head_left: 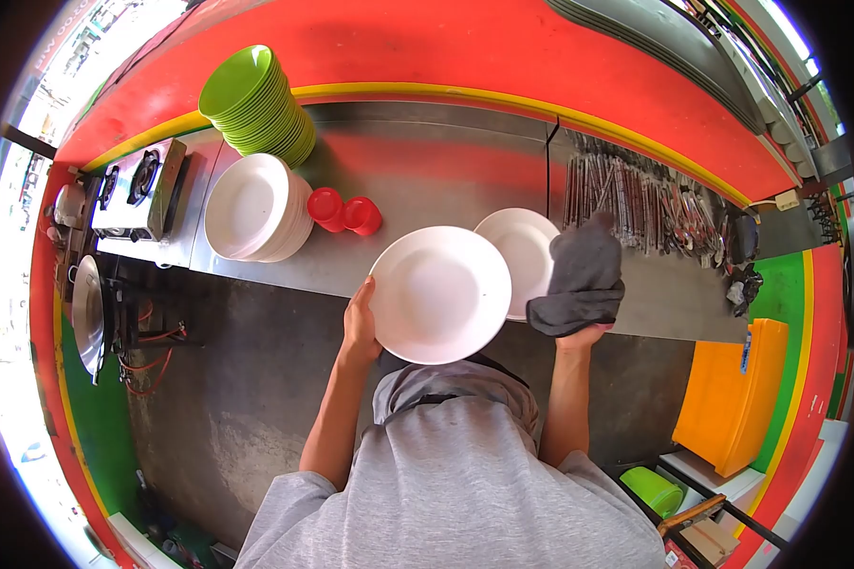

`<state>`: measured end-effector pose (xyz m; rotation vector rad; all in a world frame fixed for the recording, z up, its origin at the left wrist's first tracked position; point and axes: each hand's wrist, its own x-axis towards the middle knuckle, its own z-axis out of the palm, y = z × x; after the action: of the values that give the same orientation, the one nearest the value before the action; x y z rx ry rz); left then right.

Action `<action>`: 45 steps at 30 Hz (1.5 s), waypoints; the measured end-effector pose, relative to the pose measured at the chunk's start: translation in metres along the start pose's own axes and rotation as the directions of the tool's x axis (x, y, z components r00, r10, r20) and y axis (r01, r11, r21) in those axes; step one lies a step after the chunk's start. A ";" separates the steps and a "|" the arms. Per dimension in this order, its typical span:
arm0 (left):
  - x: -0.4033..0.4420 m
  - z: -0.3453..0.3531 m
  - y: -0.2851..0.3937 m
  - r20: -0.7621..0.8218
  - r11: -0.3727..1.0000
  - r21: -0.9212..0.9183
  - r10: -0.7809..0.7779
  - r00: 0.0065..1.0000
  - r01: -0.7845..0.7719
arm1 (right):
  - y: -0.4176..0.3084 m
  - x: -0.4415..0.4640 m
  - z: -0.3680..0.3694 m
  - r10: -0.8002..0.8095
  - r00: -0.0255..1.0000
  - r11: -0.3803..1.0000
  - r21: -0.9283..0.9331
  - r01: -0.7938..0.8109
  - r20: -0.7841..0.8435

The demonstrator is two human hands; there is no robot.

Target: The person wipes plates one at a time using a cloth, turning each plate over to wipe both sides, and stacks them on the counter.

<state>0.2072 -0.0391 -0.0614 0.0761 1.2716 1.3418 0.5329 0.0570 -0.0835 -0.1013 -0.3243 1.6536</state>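
Note:
My left hand (360, 318) grips a white plate (441, 296) by its left rim, tilting its face up toward me in front of the counter's edge. A dark grey cloth (586, 275) is draped over my right hand (588, 335), hiding most of the fingers; the hand holds it to the right of the plate, apart from it. Behind both, a second white plate (526, 248) lies on the steel counter (427, 171), partly covered by the held plate and the cloth.
On the counter's left stand stacked white plates (247, 209), two red cups (343, 211), stacked green bowls (256, 100) and a gas stove (140, 190). Many spoons and forks (645, 204) lie at the right. An orange box (731, 398) stands below; a wok (88, 308) is at far left.

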 end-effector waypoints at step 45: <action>-0.006 0.048 -0.021 0.281 0.561 0.617 0.497 0.821 -0.552 | 0.133 -0.040 0.028 0.284 0.895 -0.324 -0.844 0.428 0.345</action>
<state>0.2562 -0.0213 -0.0527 1.1090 1.7003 1.2582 0.4028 0.0028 -0.0975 -1.0226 -2.1354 0.6332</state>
